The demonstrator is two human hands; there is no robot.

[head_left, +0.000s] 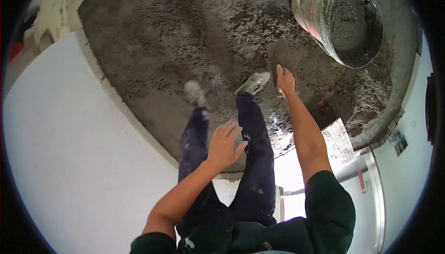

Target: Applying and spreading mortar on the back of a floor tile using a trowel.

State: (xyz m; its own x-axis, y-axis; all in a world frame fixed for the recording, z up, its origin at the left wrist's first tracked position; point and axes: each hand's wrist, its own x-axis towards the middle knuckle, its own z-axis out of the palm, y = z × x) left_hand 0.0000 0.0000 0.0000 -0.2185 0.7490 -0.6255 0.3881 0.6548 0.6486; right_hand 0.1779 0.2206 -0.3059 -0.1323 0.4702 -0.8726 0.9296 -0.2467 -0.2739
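Observation:
My right hand [284, 78] grips a flat grey trowel [279, 50] over the rough, wet grey mortar [181, 36] covering the floor, just right of my mortar-coated shoe [252, 82]. My left hand [226, 143] is open and empty, fingers extended, in front of my dark trousers [250, 175]. My other shoe [194, 91] looks blurred on the mortar. A large, stained bucket [315, 22] with wet grey mortar inside stands beyond the trowel at the upper right.
White walls [65, 138] bound the mortar on the left and right, with a grey strip along their bases. A doorway with a metal frame [375, 184] and a printed sheet [337, 142] are at the lower right. Pale, stained objects [55, 8] lie at the upper left.

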